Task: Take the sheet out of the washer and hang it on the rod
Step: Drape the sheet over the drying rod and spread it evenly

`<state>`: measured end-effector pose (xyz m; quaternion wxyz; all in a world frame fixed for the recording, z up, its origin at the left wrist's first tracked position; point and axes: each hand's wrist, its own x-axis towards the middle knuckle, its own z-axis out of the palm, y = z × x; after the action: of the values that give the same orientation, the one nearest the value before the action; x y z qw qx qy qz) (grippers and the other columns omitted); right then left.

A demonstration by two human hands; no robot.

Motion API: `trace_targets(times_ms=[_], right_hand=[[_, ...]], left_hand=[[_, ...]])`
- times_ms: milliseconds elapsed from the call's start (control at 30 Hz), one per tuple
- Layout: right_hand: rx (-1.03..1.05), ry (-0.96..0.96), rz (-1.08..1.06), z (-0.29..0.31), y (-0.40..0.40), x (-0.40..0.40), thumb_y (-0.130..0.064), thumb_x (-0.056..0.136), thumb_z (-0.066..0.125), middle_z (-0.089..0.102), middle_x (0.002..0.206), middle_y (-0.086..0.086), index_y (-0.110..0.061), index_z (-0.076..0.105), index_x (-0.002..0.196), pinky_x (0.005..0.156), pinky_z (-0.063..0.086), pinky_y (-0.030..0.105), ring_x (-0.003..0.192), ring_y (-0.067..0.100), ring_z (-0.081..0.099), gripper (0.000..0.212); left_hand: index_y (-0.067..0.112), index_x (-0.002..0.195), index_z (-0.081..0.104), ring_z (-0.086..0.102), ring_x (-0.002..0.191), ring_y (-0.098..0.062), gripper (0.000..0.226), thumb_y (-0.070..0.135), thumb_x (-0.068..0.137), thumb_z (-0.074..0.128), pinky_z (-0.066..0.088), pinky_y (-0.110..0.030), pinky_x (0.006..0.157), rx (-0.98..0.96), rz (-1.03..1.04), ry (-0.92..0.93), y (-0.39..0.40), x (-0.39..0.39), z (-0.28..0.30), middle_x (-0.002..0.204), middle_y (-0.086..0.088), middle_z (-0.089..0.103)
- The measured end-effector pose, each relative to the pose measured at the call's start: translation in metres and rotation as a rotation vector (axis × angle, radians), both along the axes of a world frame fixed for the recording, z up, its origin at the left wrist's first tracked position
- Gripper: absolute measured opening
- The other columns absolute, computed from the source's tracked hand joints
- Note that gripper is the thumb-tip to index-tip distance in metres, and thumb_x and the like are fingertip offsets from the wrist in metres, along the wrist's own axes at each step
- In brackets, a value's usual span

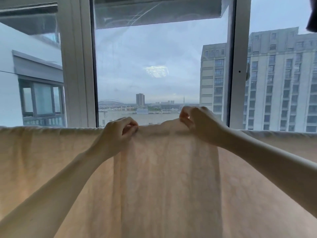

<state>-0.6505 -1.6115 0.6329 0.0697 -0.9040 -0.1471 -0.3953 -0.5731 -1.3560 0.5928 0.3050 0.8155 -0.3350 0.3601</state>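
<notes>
Two bare forearms, entering from the lower corners and converging toward the middle.

Left hand [120, 130]: curled closed, fingertips pinching the top fold of the sheet.

Right hand [197, 122]: curled closed, gripping the same top fold slightly higher, lifting a small peak of cloth. The hands are near each other, with a short span of gathered fabric between them.

Sheet [164, 177]: pale cream, thin, light showing through. Draped across the full width of the view, its upper edge running level from the left border to the right. A narrower doubled panel hangs in vertical folds below the hands, in front of the wider layer.

Rod: hidden under the sheet's top fold; cannot be seen directly.

Window frame [77, 66]: white uprights just behind the sheet, with a large glass pane between them.

High-rise building [274, 79]: grey, many-windowed, beyond the glass at right.

Distant skyline [140, 100]: low buildings and one tower under overcast sky.
</notes>
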Motion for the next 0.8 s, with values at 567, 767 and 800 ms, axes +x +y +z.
trace_targets(times_ms=[567, 767, 800], right_hand=[[-0.12, 0.197, 0.192, 0.004, 0.118, 0.053, -0.039, 0.094, 0.051, 0.07, 0.104, -0.001, -0.022, 0.063, 0.109, 0.079, 0.056, 0.039, 0.087, 0.014, 0.066, 0.026], [-0.161, 0.219, 0.139, -0.005, 0.183, 0.078, -0.042, 0.094, 0.049, 0.069, 0.105, 0.003, -0.021, 0.061, 0.112, 0.077, 0.057, 0.038, 0.086, 0.014, 0.066, 0.03], [-0.154, 0.214, 0.118, -0.007, 0.194, 0.082, -0.043, 0.094, 0.049, 0.07, 0.104, 0.003, -0.021, 0.061, 0.11, 0.076, 0.057, 0.038, 0.085, 0.015, 0.066, 0.029]], left_hand=[[0.027, 0.107, 0.066, 0.059, 0.092, 0.003, 0.022, 0.038, 0.092, 0.055, 0.045, -0.017, 0.081, 0.035, 0.087, 0.081, 0.12, 0.044, -0.003, 0.101, 0.014, 0.066], [0.029, 0.106, 0.069, 0.06, 0.086, 0.007, 0.031, 0.047, 0.085, 0.055, 0.045, -0.012, 0.077, 0.134, 0.023, 0.032, 0.186, 0.075, -0.001, 0.092, 0.021, 0.065], [0.028, 0.106, 0.07, 0.06, 0.084, 0.006, 0.028, 0.044, 0.086, 0.057, 0.046, -0.011, 0.076, 0.138, 0.008, 0.02, 0.196, 0.081, 0.0, 0.091, 0.022, 0.065]])
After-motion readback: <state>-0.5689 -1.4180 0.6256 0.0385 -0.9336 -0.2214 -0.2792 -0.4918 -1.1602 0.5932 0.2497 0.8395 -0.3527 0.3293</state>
